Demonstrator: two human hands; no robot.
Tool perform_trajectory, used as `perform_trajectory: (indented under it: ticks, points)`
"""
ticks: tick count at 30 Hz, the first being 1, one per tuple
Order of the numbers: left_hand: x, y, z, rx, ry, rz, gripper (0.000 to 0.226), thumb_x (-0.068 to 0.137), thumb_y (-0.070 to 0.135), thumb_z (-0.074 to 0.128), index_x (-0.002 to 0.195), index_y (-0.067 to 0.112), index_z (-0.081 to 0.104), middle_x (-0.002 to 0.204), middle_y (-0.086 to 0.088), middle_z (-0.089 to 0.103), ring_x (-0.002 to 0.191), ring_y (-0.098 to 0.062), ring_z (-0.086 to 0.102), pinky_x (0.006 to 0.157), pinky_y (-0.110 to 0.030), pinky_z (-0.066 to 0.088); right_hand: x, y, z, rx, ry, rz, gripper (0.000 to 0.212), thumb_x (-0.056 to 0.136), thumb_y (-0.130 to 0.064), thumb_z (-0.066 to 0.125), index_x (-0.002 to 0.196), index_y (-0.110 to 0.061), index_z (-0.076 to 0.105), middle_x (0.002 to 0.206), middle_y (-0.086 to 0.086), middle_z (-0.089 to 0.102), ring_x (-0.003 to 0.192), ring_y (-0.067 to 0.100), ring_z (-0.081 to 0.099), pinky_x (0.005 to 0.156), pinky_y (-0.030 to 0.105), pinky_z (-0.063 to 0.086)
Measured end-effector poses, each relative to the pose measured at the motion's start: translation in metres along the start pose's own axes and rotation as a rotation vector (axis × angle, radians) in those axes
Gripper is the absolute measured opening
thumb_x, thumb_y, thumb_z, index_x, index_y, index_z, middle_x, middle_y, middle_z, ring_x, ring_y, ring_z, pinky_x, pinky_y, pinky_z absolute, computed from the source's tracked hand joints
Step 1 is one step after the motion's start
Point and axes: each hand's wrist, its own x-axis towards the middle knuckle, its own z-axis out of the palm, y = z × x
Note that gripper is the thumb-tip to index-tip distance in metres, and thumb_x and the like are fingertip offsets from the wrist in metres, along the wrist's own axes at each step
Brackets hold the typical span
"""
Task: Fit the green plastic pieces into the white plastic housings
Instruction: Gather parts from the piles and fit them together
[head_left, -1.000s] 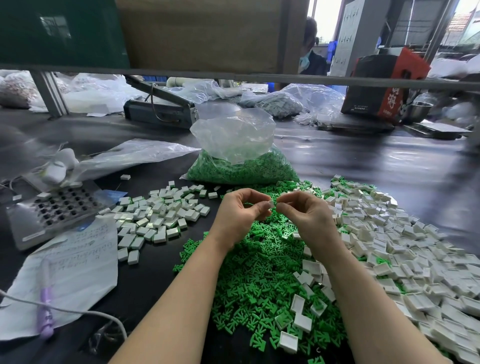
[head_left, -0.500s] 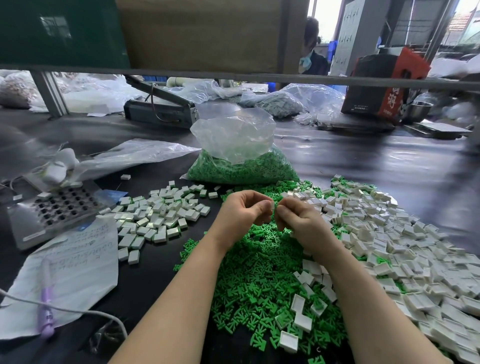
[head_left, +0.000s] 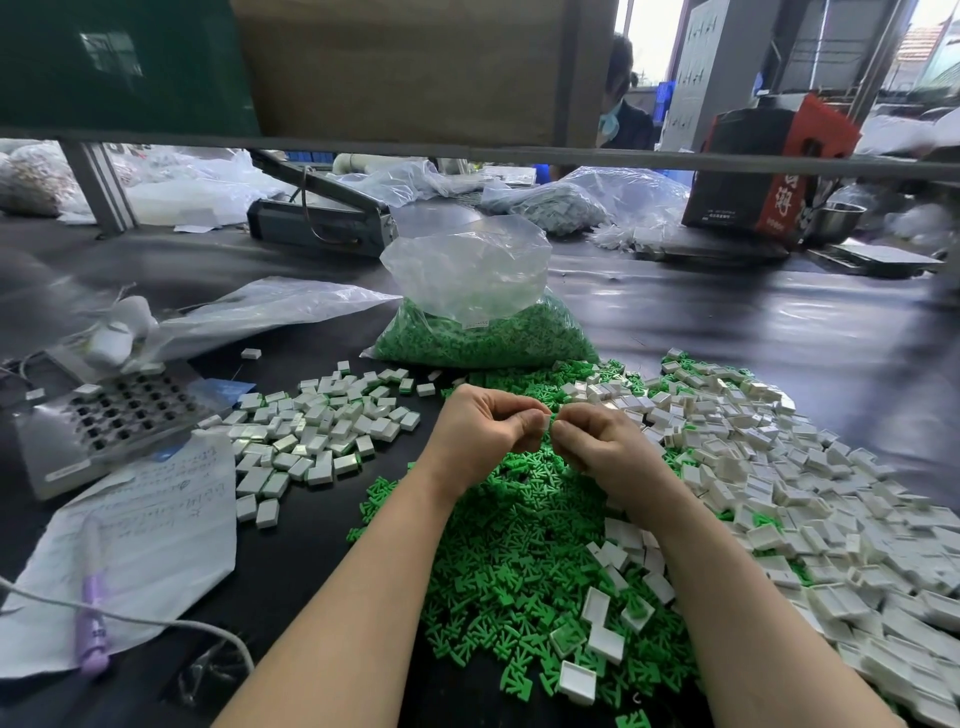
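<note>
- Head view, measured from the loose heap of green pieces (head_left: 524, 551) on the black table (head_left: 779, 332): a few stray white housings (head_left: 576, 682) lie on its near edge.
- Just above the heap's far half, the left hand (head_left: 485, 431) and right hand (head_left: 597, 441) meet, fingers curled, thumb and forefinger tips pressed together around one small pale part (head_left: 546, 423); it is too small to tell whether it is a housing, and whether a green piece sits in it.
- Right of the heap spreads a broad pile of white housings (head_left: 810, 499).
- Left of it lie a smaller group of white pieces (head_left: 311, 431), a handwritten sheet (head_left: 150, 540) with a purple pen (head_left: 91, 623), and a grey tray with dark holes (head_left: 119, 415).
- Beyond the heap stands an open clear bag of green pieces (head_left: 483, 332).
- Farther off sits a red and black box (head_left: 769, 166).
</note>
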Motion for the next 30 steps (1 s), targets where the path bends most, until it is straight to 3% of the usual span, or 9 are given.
perform_trajectory:
  ticks: [7,15,20,23,26,30]
  points:
    - [-0.0019,0.0011,-0.0018,0.042,-0.027,0.049,0.011,0.086,0.0,0.07,0.095,-0.001,0.075,0.078,-0.015,0.073,0.063,-0.011,0.066,0.065,-0.019,0.056,-0.0006,0.0001,-0.0028,0.0,-0.032,0.0,0.033,0.097,-0.012,0.056,0.065,-0.02,0.057,0.06,0.005,0.041,0.057,0.018,0.034,0.056,0.035,0.026]
    - [-0.0017,0.0008,-0.003,0.059,-0.038,0.039,0.011,0.086,-0.002,0.069,0.095,-0.003,0.074,0.084,-0.025,0.072,0.07,-0.02,0.065,0.072,-0.028,0.059,-0.0017,0.0009,-0.0039,-0.164,-0.039,-0.052,0.032,0.096,-0.011,0.057,0.066,-0.02,0.056,0.054,-0.02,0.048,0.052,-0.001,0.038,0.051,0.014,0.029]
    - [-0.0025,0.0013,-0.0049,0.057,-0.081,0.015,0.01,0.086,-0.005,0.067,0.093,-0.003,0.074,0.075,-0.014,0.071,0.069,-0.018,0.064,0.068,-0.022,0.058,-0.0017,0.0025,-0.0041,-0.257,-0.064,-0.039,0.027,0.095,-0.016,0.058,0.069,-0.022,0.058,0.055,-0.015,0.049,0.055,0.006,0.04,0.055,0.026,0.032]
    - [-0.0024,0.0021,-0.0066,0.064,-0.098,-0.001,0.013,0.087,-0.006,0.066,0.092,0.001,0.075,0.079,-0.016,0.071,0.071,-0.019,0.065,0.069,-0.024,0.059,-0.0018,0.0026,-0.003,-0.275,-0.079,-0.044,0.024,0.095,-0.015,0.058,0.072,-0.019,0.06,0.063,-0.002,0.052,0.061,0.016,0.045,0.059,0.035,0.035]
    - [-0.0024,0.0023,-0.0076,0.085,-0.103,0.003,0.012,0.087,-0.005,0.067,0.092,0.002,0.076,0.083,-0.021,0.072,0.072,-0.022,0.066,0.074,-0.031,0.06,-0.0019,0.0023,-0.0028,-0.295,-0.081,-0.052,0.022,0.095,-0.015,0.058,0.073,-0.018,0.06,0.067,0.009,0.056,0.063,0.018,0.046,0.059,0.035,0.035]
    - [-0.0032,0.0028,-0.0065,0.031,-0.082,0.031,0.011,0.088,-0.005,0.066,0.094,-0.001,0.075,0.079,-0.017,0.072,0.07,-0.018,0.066,0.072,-0.027,0.06,-0.0028,0.0,-0.0018,-0.225,-0.062,-0.051,0.023,0.096,-0.014,0.058,0.073,-0.015,0.059,0.062,-0.002,0.05,0.059,0.013,0.042,0.056,0.029,0.034]
